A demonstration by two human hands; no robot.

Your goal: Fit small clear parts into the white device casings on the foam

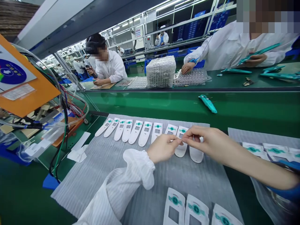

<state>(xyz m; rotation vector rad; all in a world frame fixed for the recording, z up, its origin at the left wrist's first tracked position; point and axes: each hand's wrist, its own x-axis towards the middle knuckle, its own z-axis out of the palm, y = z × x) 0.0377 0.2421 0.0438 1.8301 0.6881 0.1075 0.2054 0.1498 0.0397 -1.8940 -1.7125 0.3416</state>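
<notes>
**Head view, left hand:** The left hand (162, 148) reaches in from a ruffled white sleeve (138, 165), its fingertips (177, 141) pinched together.

**Head view, right hand:** The right hand (211, 145) comes in from the right, its fingertips (185, 136) meeting the left hand's.

**Grip:** Both hands are clenched in a pinch just above one shell; anything held between them is too small to tell.

**White shells:** A row of white plastic shells (136, 132) lies on a ribbed grey mat (93, 184), each with a green mark. The two nearest shells (181, 150) sit partly under the hands.

**Around the mat:** Three printed cards (195, 209) lie at the mat's near edge, and more printed sheets (275, 149) lie on a second mat to the right. White paper scraps (78, 153) rest on the green table (23, 193), beside a blue scoop (50, 182).

**In the way:** An orange board (25, 81) and tangled wires (63, 125) block the left side of the view.

**Across the table:** A teal tool (207, 103) lies on the green ledge. Beyond it, two co-workers (107, 64) sit beside a bagged stack of clear trays (161, 72).
</notes>
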